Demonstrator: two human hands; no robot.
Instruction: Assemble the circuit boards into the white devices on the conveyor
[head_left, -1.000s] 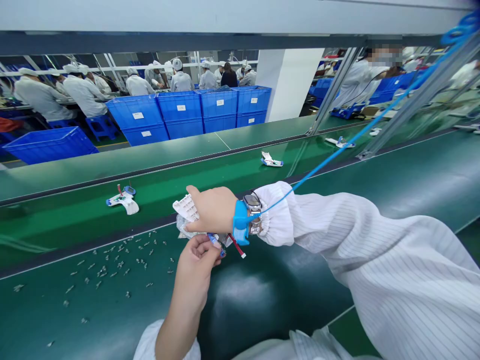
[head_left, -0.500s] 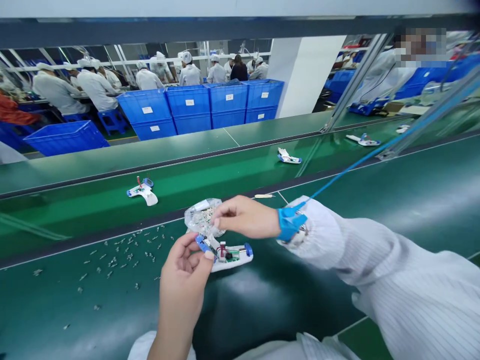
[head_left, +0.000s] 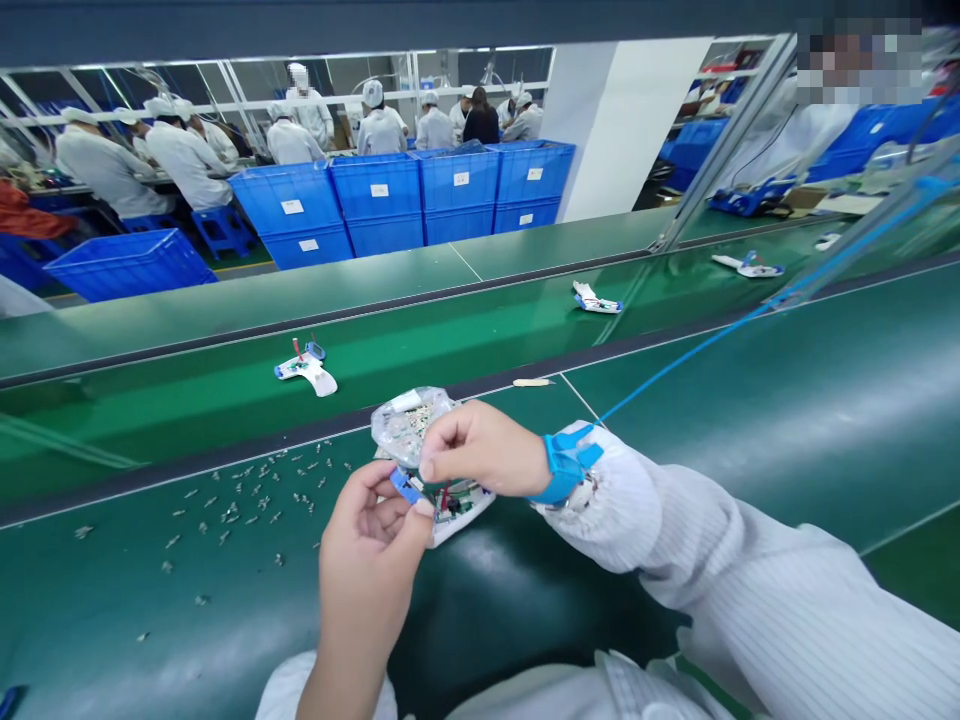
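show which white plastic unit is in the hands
The unit with the exposed circuit board, held by the left hand below the clear bag; the other white units lie on the green belt.

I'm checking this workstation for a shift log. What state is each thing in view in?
left hand: gripping the white plastic device
right hand: pinching the clear plastic bag
clear plastic bag: holding small parts, lifted
white plastic device: circuit board exposed, partly hidden by the hands
blue wrist strap: fastened on the right wrist
small metal parts: scattered loose on the green belt
blue crates: stacked two high
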